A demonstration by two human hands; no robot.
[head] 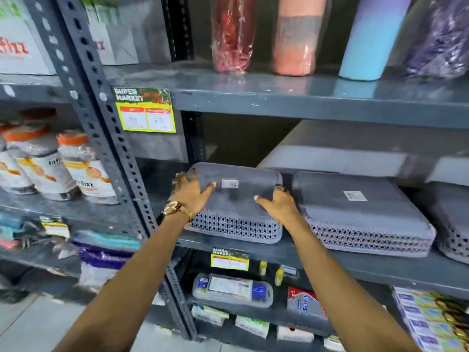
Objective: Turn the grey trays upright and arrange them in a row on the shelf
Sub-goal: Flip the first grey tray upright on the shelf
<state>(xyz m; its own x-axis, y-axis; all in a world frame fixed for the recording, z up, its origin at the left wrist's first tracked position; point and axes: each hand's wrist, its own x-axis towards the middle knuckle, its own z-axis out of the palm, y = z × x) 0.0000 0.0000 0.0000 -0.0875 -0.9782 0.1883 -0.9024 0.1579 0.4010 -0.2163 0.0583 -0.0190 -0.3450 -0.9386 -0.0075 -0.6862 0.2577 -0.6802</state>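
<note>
Two hands grip one upside-down grey tray (pixel 238 199) on the shelf (pixel 355 268): left hand (pixel 191 194) at its left edge, right hand (pixel 280 204) at its right, beside a tray stack (pixel 365 212).

Your left hand (pixel 191 193) and right hand (pixel 279 204) grip the leftmost grey tray (pixel 238 199), upside down on the shelf (pixel 291 252); a stack of upside-down trays (pixel 365 214) lies just right.
</note>
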